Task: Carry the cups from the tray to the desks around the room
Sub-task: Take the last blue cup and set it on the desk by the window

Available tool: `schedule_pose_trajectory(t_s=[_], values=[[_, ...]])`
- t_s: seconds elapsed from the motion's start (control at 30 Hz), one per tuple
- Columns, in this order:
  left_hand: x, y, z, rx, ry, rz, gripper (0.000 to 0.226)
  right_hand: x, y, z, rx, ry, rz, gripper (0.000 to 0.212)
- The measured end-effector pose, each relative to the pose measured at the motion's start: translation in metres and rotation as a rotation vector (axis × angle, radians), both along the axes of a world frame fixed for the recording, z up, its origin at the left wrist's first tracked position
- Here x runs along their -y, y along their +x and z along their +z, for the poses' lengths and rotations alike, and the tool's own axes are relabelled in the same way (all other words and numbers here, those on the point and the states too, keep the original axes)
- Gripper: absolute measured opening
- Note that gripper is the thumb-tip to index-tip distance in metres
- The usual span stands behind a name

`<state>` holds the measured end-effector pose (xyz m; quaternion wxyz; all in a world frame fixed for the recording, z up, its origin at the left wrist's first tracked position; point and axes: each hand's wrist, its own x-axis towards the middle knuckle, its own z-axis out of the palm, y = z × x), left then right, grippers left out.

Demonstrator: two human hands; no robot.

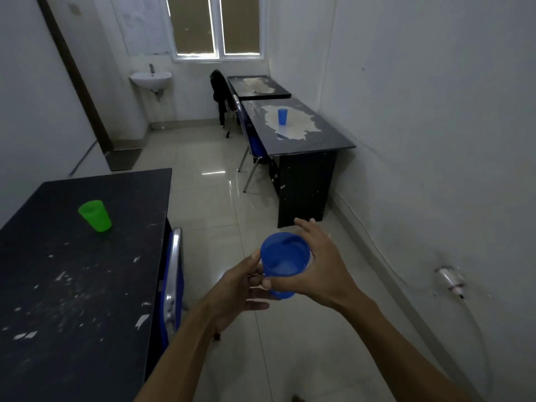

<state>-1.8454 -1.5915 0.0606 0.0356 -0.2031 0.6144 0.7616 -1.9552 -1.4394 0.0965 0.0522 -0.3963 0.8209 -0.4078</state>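
Both hands hold a blue cup (284,258) upright over the floor in the middle of the room. My left hand (240,291) cups it from the left and below, and my right hand (322,264) wraps it from the right. A green cup (95,215) stands on the black desk (72,285) at my left. A second blue cup (282,116) stands on the worn black desk (324,134) against the right wall. A further black desk (278,89) behind that one carries no cup. No tray is in view.
A blue chair (174,282) is pushed against the left desk, another blue chair (252,140) at the right desk. A dark chair (220,91) with clothing stands by the far desk. A white sink (150,78) hangs on the back wall. Glossy tiled floor runs between the desks.
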Motion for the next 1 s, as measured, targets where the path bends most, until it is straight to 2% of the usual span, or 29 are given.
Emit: schedule_pose_trajectory(t_s=[0.27, 0.53, 1.0], values=[[0.073, -0.137, 0.008, 0.005, 0.022, 0.095, 0.075, 0.085, -0.154, 0.006, -0.008, 0.012, 0.109, 0.097], [0.152, -0.248, -0.001, -0.002, 0.047, 0.15, 0.071, 0.173, -0.273, -0.001, 0.03, 0.041, 0.175, 0.099], [0.372, -0.438, -0.002, 0.0, 0.026, 0.26, 0.058, 0.398, -0.464, -0.001, 0.1, 0.029, 0.211, 0.106]])
